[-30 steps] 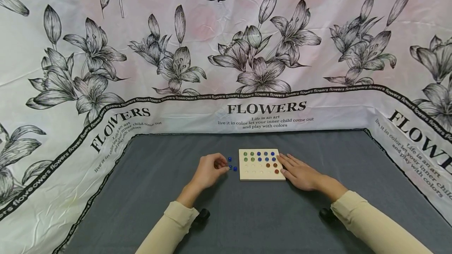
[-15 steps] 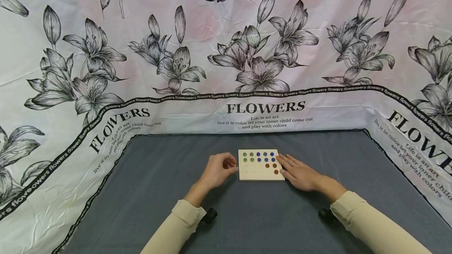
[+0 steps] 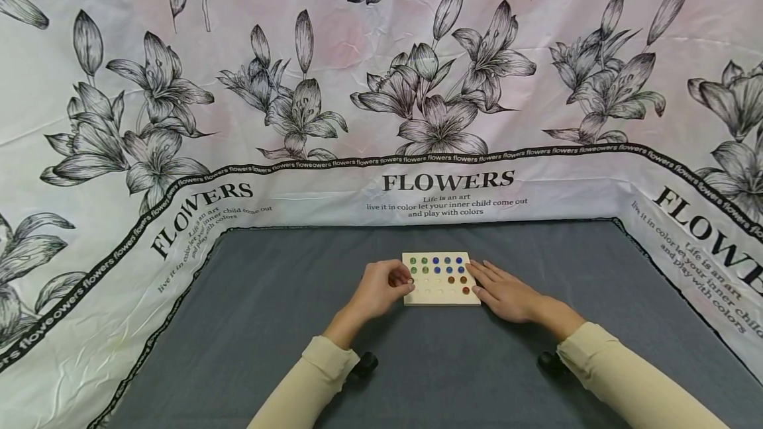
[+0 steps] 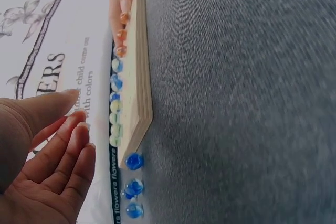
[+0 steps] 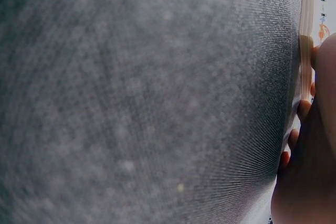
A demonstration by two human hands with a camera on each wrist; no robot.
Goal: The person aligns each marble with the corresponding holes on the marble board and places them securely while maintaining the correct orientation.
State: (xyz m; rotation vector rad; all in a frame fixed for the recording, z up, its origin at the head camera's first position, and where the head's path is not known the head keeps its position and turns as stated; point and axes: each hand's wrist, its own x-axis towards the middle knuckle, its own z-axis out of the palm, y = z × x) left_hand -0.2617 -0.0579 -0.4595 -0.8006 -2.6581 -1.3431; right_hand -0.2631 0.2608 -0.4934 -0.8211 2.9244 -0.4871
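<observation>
A pale wooden board point(image 3: 429, 298) with rows of round hollows lies on the grey cloth. Green marbles point(image 3: 418, 265) and blue marbles point(image 3: 448, 265) fill its two far rows; three orange-brown marbles point(image 3: 457, 285) sit nearer me at its right. My left hand point(image 3: 381, 288) is over the board's left edge, thumb and fingertips drawn together, with a small glassy marble point(image 3: 410, 280) showing at the tips. My right hand point(image 3: 507, 291) lies with extended fingers along the board's right edge. In the left wrist view, several loose blue marbles point(image 4: 134, 161) lie beyond the board's corner.
The grey cloth point(image 3: 453, 363) spreads around the board. Behind it rises a white flower-printed cloth point(image 3: 310, 197) with black lettering. Dark wrist devices point(image 3: 365, 364) are under both sleeves.
My left hand has moved right, from the loose blue marbles to over the board's left edge, now covering those marbles in the head view. My right hand stays at the board.
</observation>
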